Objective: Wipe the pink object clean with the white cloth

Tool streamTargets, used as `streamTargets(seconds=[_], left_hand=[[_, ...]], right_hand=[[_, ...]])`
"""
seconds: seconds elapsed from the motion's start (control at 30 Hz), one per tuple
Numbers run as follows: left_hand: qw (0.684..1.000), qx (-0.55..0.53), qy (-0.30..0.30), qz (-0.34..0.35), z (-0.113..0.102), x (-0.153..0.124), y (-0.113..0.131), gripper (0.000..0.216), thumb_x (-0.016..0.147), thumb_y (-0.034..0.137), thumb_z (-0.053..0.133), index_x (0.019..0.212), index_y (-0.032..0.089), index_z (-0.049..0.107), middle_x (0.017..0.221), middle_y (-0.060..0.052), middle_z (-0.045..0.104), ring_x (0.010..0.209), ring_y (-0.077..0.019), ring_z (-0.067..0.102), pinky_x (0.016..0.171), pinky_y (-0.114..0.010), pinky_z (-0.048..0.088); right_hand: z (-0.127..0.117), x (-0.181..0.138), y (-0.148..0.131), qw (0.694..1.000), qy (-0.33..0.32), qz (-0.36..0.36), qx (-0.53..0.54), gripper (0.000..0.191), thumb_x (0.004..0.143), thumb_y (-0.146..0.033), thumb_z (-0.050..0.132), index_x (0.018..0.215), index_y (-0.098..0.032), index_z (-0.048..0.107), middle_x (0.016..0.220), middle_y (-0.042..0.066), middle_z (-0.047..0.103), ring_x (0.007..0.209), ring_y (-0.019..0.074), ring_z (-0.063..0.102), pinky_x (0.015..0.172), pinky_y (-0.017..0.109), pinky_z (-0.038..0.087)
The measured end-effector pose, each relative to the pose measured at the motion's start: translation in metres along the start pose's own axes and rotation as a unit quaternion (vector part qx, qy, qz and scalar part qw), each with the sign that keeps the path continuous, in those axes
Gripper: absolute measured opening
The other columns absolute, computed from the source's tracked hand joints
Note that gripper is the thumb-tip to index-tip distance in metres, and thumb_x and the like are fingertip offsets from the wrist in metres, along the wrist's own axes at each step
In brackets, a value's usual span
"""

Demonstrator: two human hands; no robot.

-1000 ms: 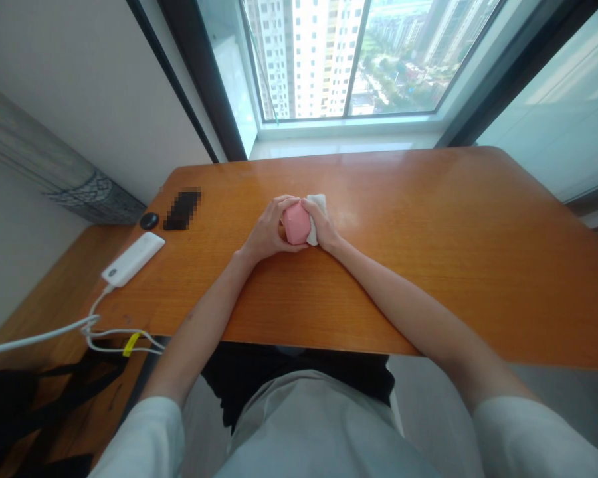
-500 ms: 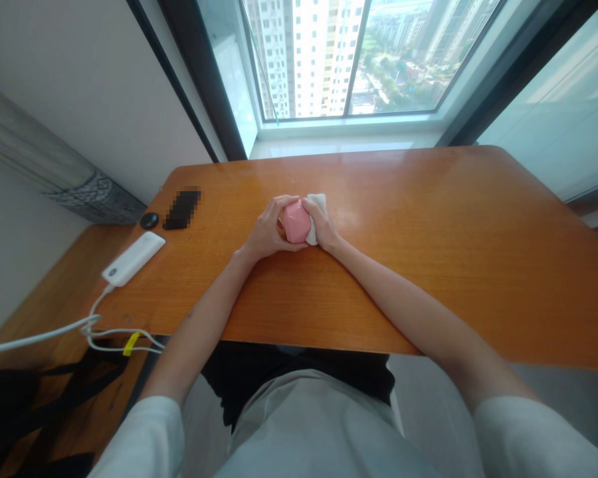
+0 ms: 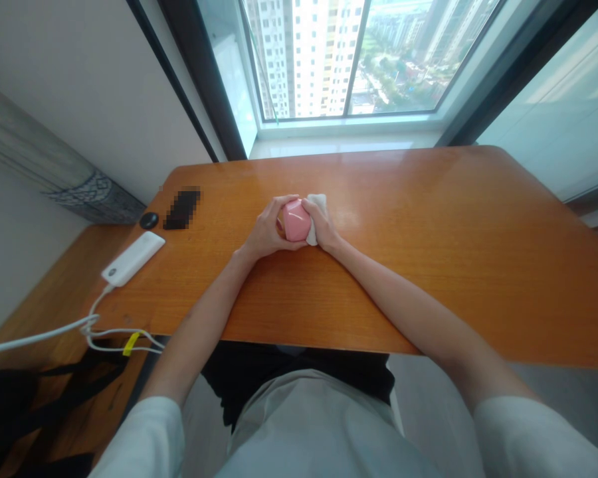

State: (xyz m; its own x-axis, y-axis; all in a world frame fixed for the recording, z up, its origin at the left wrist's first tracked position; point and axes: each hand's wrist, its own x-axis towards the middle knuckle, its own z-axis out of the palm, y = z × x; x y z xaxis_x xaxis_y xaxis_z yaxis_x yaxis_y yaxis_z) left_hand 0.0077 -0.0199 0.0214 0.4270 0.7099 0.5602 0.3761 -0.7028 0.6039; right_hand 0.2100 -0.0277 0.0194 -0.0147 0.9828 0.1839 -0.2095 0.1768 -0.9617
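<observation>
My left hand [image 3: 265, 232] grips a small pink rounded case [image 3: 296, 222] just above the orange wooden table [image 3: 428, 252], near its middle. My right hand [image 3: 325, 229] holds a white cloth [image 3: 315, 202] pressed against the right side of the pink case. Both hands touch the case, and part of the cloth is hidden behind my right fingers.
A white power bank [image 3: 132, 258] with a white cable [image 3: 54, 332] lies at the table's left edge. A small black round object [image 3: 149, 220] and a blurred dark item [image 3: 181, 209] sit at the far left. A window sill lies beyond the table. A black bag [image 3: 10, 411] is lower left.
The pink case has turned slightly in my left hand, showing a more angular face. My hands and the cloth stay in nearly the same place.
</observation>
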Motion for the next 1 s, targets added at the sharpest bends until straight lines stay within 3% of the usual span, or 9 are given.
streamTargets(seconds=[0.2,0.3,0.37,0.57,0.63,0.73,0.8,1.0], left_hand=[[0.999,-0.025,-0.002,-0.033,0.000,0.001,-0.005,0.107,0.075,0.076,0.104,0.162,0.028,0.064,0.154,-0.014,0.078,0.124,-0.0331,0.080,0.104,-0.044,0.067],[0.994,-0.070,-0.022,-0.081,0.001,0.001,-0.008,0.095,0.089,0.085,0.090,0.158,0.025,0.066,0.134,-0.012,0.083,0.101,-0.0270,0.079,0.090,-0.040,0.067],[0.992,-0.088,-0.024,-0.088,0.003,-0.001,-0.010,0.091,0.096,0.089,0.083,0.155,0.022,0.067,0.126,-0.011,0.084,0.097,-0.0270,0.079,0.089,-0.041,0.067],[0.997,-0.064,-0.011,-0.034,0.007,-0.006,-0.019,0.106,0.100,0.097,0.074,0.175,0.025,0.052,0.157,-0.020,0.076,0.130,-0.0374,0.082,0.115,-0.056,0.068],[1.000,-0.023,-0.010,0.005,0.002,-0.007,-0.023,0.115,0.096,0.100,0.078,0.182,0.031,0.045,0.173,-0.021,0.066,0.151,-0.0433,0.074,0.128,-0.063,0.063],[0.995,0.049,-0.039,0.074,-0.008,-0.006,-0.026,0.137,0.077,0.103,0.093,0.186,0.036,0.043,0.189,-0.020,0.051,0.175,-0.0508,0.054,0.143,-0.070,0.051],[0.990,0.084,-0.060,0.099,-0.012,-0.005,-0.027,0.146,0.072,0.102,0.098,0.189,0.037,0.040,0.192,-0.021,0.046,0.177,-0.0531,0.051,0.144,-0.074,0.049],[0.987,0.099,-0.053,0.114,-0.009,-0.005,-0.024,0.136,0.081,0.088,0.103,0.188,0.037,0.038,0.189,-0.021,0.048,0.175,-0.0499,0.054,0.143,-0.071,0.053]], right_hand=[[0.002,-0.002,-0.007,1.000,0.004,0.010,-0.018,0.072,0.086,-0.097,0.079,0.080,-0.028,0.058,0.079,0.000,0.057,0.078,0.0195,0.052,0.071,0.037,0.047],[0.002,-0.004,-0.008,0.999,0.001,0.004,-0.038,0.071,0.088,-0.096,0.079,0.079,-0.028,0.058,0.077,0.000,0.056,0.077,0.0199,0.052,0.069,0.037,0.045],[0.002,-0.005,-0.008,0.999,-0.001,-0.002,-0.048,0.070,0.089,-0.095,0.079,0.078,-0.028,0.058,0.078,0.000,0.057,0.078,0.0206,0.053,0.070,0.038,0.045],[0.002,-0.007,-0.010,0.999,-0.006,0.002,-0.039,0.067,0.090,-0.091,0.079,0.078,-0.028,0.060,0.078,0.001,0.058,0.078,0.0210,0.053,0.070,0.038,0.046],[0.001,-0.005,-0.008,1.000,-0.004,0.004,-0.031,0.066,0.090,-0.090,0.080,0.078,-0.028,0.060,0.078,0.000,0.057,0.077,0.0202,0.053,0.071,0.038,0.046],[-0.001,-0.001,-0.004,1.000,0.001,0.009,-0.016,0.064,0.090,-0.087,0.082,0.079,-0.027,0.062,0.079,-0.001,0.059,0.078,0.0193,0.054,0.073,0.037,0.047],[-0.001,0.001,-0.001,1.000,-0.004,0.017,-0.002,0.064,0.090,-0.088,0.082,0.081,-0.027,0.063,0.080,-0.001,0.059,0.078,0.0191,0.054,0.075,0.037,0.049],[-0.002,0.001,-0.001,1.000,0.000,0.020,-0.009,0.066,0.090,-0.090,0.081,0.082,-0.028,0.062,0.082,0.000,0.059,0.080,0.0203,0.053,0.074,0.038,0.047]])
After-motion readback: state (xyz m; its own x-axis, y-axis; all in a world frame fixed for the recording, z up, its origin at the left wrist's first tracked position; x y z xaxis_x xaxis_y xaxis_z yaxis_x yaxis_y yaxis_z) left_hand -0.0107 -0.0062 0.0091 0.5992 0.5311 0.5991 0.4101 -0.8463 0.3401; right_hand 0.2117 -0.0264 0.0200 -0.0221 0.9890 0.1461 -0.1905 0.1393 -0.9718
